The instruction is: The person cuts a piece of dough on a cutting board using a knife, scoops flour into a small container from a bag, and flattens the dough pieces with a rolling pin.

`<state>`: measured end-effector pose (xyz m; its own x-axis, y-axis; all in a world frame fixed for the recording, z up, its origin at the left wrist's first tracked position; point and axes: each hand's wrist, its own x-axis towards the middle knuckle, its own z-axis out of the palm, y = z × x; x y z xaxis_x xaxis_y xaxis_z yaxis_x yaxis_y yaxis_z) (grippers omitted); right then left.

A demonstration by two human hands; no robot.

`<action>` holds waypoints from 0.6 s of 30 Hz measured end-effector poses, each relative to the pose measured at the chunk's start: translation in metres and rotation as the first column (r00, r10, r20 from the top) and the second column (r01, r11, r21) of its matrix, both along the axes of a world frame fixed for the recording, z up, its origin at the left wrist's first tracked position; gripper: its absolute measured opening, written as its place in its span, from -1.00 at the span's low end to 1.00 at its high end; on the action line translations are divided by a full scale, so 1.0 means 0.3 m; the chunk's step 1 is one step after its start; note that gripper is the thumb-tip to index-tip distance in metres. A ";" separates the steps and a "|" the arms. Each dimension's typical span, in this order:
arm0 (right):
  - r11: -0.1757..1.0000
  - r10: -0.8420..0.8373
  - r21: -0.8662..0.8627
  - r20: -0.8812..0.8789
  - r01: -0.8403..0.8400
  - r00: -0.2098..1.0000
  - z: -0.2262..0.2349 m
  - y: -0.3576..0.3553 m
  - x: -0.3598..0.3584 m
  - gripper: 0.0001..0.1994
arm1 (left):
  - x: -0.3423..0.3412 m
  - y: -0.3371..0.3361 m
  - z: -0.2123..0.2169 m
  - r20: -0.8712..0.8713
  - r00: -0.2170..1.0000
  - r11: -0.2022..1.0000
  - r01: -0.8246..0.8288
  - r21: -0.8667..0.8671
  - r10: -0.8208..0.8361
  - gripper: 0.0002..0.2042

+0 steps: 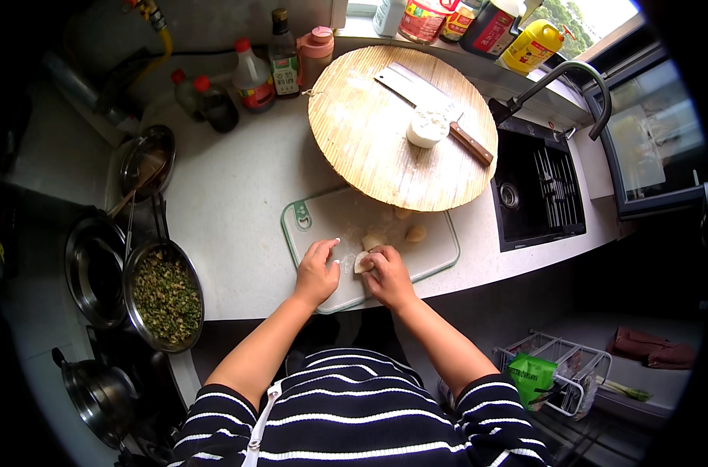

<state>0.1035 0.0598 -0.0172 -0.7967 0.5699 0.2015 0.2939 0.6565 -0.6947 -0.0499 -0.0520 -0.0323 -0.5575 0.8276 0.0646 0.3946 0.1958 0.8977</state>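
Observation:
Over the green-edged cutting board (440, 257), my right hand (389, 279) pinches a small flattened piece of pale dough (361, 263) at its left edge. My left hand (316, 274) is just to the left, fingers curved and thumb apart, with nothing seen in it. Just beyond my right fingertips another lump of dough (374, 240) lies on the floury board. A round dough ball (416, 233) sits to its right, and one more dough ball (403, 212) is partly hidden under the rim of the round board.
A large round slatted board (354, 124) carries a cleaver (471, 145) and a white cup of flour (426, 131). At left stands a metal bowl of chopped green filling (167, 300). Bottles (254, 78) line the back; a black sink (525, 222) is at right.

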 end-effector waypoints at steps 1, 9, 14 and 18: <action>1.000 0.014 0.007 -0.027 -0.014 1.000 -0.001 -0.004 0.011 -0.69 | 0.007 -0.003 0.003 -0.020 0.999 1.000 0.030 -0.008 -0.030 -0.57; 0.877 -0.474 -0.078 0.031 0.475 0.880 0.006 0.035 -0.066 -0.80 | 0.071 0.036 0.035 -0.211 0.932 0.955 0.281 -0.092 -0.295 -0.36; 0.946 -0.306 -0.054 0.173 0.319 0.936 -0.026 0.149 -0.130 -0.68 | 0.070 0.068 0.015 -0.228 0.952 0.973 0.174 -0.149 -0.205 -0.45; 0.985 -0.168 0.045 0.098 0.165 0.981 -0.054 0.198 -0.152 -0.65 | 0.044 0.100 0.012 -0.345 0.933 0.964 0.004 -0.266 -0.099 -0.43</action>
<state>0.0580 0.1190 -0.0335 -0.7084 0.6901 0.1478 0.4687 0.6166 -0.6326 -0.0367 -0.0222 -0.0288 -0.4937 0.8691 0.0304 0.6917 0.3713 0.6194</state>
